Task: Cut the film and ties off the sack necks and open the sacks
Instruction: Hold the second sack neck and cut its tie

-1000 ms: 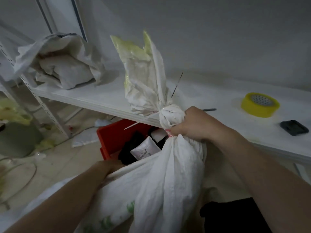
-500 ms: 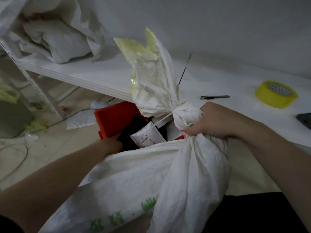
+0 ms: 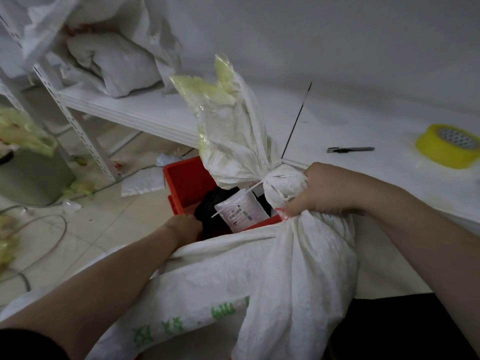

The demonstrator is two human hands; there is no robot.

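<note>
Evidently little of the task is done: the sack (image 3: 259, 281) is gripped at its bunched neck by the right hand (image 3: 327, 189), and just beside its knuckles the white tie (image 3: 255, 185) is seen uncut, with yellowish film (image 3: 207, 89) left on the flap above. A slim dark tool (image 3: 350, 149), perhaps a cutter, lies untouched beyond that hand. The left hand (image 3: 181, 227) is set at the sack's far side; its fingers are hidden, so its grip cannot be told

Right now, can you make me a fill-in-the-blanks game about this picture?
The right hand grips the white sack by its tied ____.
The crate just beyond the sack is coloured ____.
The roll of tape lying on the shelf is coloured ____.
Missing words: neck; red; yellow.
</note>
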